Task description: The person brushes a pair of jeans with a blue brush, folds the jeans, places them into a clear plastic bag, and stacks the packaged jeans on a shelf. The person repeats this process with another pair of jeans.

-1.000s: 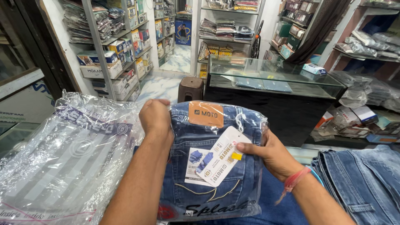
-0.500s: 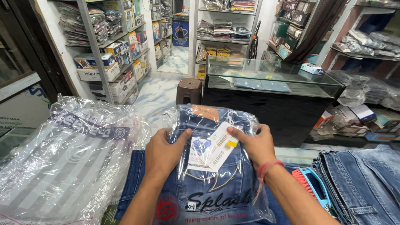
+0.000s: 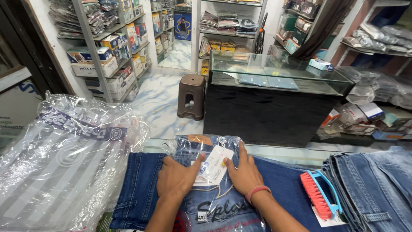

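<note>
Jeans in a clear bag [image 3: 210, 189] lie on spread denim [image 3: 141, 184]. The left hand [image 3: 176, 180] and right hand [image 3: 244, 174] press flat and unclenched on the bag, flanking its paper tag [image 3: 216, 165]. Left of the bag heaps crumpled plastic wrap [image 3: 60, 163]; right of it lie a red-bristled brush [image 3: 319, 193] and stacked jeans [image 3: 373, 189]. Behind stand a glass counter [image 3: 274, 99] and brown stool [image 3: 191, 96].
</note>
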